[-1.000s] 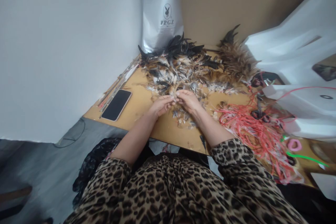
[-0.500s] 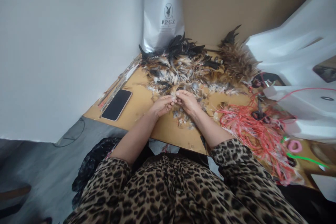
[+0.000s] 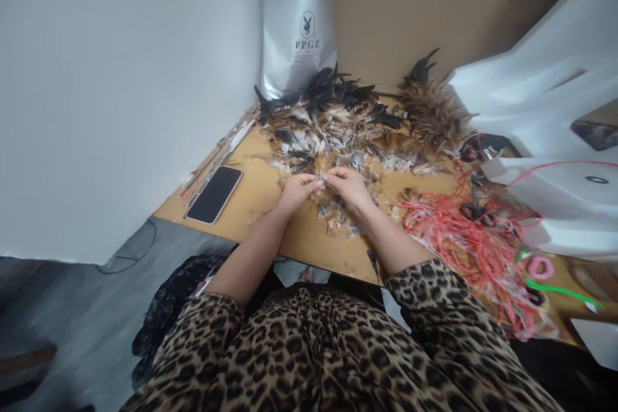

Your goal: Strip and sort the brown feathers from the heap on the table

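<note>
My left hand [image 3: 299, 190] and my right hand [image 3: 349, 186] meet fingertip to fingertip at the near edge of a big heap of brown, black and white feathers [image 3: 352, 122] on a wooden table [image 3: 251, 196]. Both hands are closed in a pinch on small feathers held between them. A few loose feathers [image 3: 338, 222] lie under my right wrist. My sleeves and lap are in leopard print.
A black phone [image 3: 215, 193] lies at the table's left edge beside thin sticks [image 3: 217, 158]. A tangle of red strips [image 3: 463, 238] covers the right side, with a pink ring [image 3: 541, 266] and green strip. A grey PPGZ bag [image 3: 299, 26] stands behind; white bags [image 3: 545, 96] lie right.
My hands stay together at the same spot, with only slight shifts of the fingers. The camera has tilted a little.
</note>
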Demonstrator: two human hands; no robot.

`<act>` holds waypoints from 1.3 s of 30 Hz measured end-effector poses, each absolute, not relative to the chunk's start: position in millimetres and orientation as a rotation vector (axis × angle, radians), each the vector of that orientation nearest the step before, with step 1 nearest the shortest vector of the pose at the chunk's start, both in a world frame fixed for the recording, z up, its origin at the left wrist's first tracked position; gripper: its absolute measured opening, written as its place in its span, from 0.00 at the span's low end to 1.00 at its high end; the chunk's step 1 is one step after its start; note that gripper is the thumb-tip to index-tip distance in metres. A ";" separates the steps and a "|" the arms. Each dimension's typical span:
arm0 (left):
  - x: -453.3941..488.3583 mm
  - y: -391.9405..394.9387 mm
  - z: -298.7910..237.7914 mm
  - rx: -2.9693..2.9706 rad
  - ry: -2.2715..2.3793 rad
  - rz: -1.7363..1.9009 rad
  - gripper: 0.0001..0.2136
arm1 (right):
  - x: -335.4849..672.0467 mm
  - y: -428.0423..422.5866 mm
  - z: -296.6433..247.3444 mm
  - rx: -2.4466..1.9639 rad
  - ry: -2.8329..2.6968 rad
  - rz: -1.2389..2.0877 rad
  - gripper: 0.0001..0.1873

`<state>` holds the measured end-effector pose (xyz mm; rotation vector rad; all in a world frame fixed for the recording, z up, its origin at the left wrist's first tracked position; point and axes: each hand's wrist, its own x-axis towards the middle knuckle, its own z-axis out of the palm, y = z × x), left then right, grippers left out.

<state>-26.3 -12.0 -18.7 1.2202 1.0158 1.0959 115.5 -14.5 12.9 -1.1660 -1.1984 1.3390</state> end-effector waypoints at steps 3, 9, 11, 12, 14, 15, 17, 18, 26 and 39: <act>-26.5 -13.2 -18.4 1.222 1.003 1.075 0.12 | 115.0 -12.7 7.8 -1.130 -1.168 1.385 0.15; -29.1 -11.5 -18.1 1.143 1.011 1.126 0.12 | 128.4 -2.9 4.1 -1.181 -1.372 1.262 0.12; -31.1 -9.1 -18.1 1.068 1.016 1.161 0.11 | 137.9 1.0 4.7 -1.265 -1.559 1.033 0.11; -32.1 -7.8 -18.1 1.033 1.017 1.182 0.11 | 142.5 2.1 5.4 -1.319 -1.664 0.926 0.10; -33.6 -5.8 -18.2 0.976 1.013 1.227 0.11 | 148.9 2.2 7.7 -1.446 -1.887 0.741 0.09; -34.0 -5.2 -18.2 0.953 1.010 1.244 0.11 | 150.2 1.1 9.1 -1.513 -1.995 0.654 0.09; -34.2 -4.7 -18.4 0.924 1.008 1.260 0.11 | 148.4 -2.4 11.8 -1.630 -2.173 0.463 0.10; -34.1 -4.7 -18.7 0.921 1.010 1.256 0.11 | 145.9 -4.4 12.7 -1.679 -2.236 0.370 0.10; -34.8 -4.5 -22.0 0.988 0.998 1.207 0.11 | 129.7 -6.4 6.1 -1.796 -2.346 0.217 0.11; -29.6 -10.5 -18.4 0.936 0.956 1.146 0.12 | 133.7 -2.6 12.0 -1.098 -1.129 1.601 0.15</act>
